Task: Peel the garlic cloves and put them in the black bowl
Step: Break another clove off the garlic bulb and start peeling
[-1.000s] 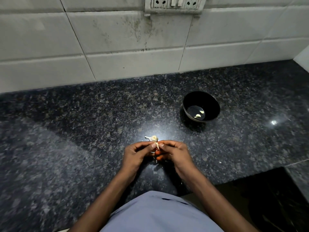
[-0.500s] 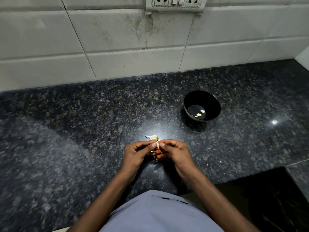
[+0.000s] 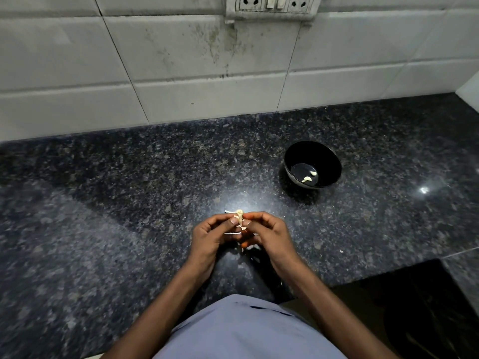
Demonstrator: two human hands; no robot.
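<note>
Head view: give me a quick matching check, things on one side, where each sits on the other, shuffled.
Things:
1. garlic clove
2. peeled cloves
3. black bowl
4. socket plate

Places:
A. on the tiled wall, top of view
B. pinched between left hand and right hand
C. on the counter, right of the hands
D. lying in the bowl's bottom

Pairs: 1-B, 2-D, 3-C, 4-A
</note>
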